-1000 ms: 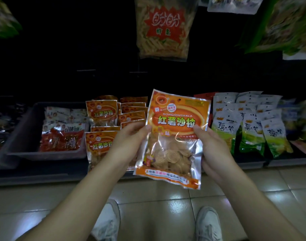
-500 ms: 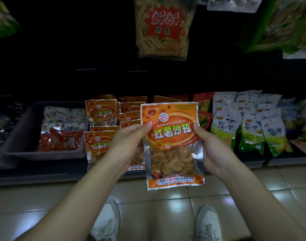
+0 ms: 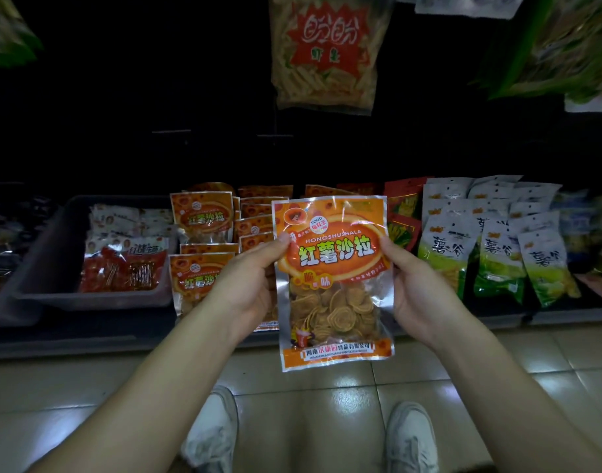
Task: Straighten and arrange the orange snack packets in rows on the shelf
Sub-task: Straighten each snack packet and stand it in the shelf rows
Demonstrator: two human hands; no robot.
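– Whereas the orange packet (image 3: pixel 332 281) leaned to one side a second ago, the head view now shows it upright and square, printed face forward. Noted as straightened.

– Hands?

– Apart, one at each side edge. The left hand (image 3: pixel 248 285) pinches the left edge with its thumb on the front. The right hand (image 3: pixel 415 288) pinches the right edge likewise. The packet is in the air at the front edge of the shelf (image 3: pixel 88 339), and I cannot see it resting on anything.

– Meaning for the task?

– Judgement only: straightening of this one looks finished, and placing is not yet done. The shelved orange packets (image 3: pixel 200 216) stand in overlapping rows behind the left hand. The held packet hides whatever is directly behind it, so I cannot name the slot.

– Containers?

– One grey bin (image 3: pixel 47 278) toward the shelf's left end. It holds red packets (image 3: pixel 122 271) at the front and white packets (image 3: pixel 115 216) behind them. No orange packet is visible inside; the nearest stands just beside its right wall.

– Anything else on the shelf?

– Green-and-white packets (image 3: pixel 497 254) stand in rows toward the right end. Red bags (image 3: pixel 403 213) sit between them and the orange stock. Beyond that it is too dark to tell.
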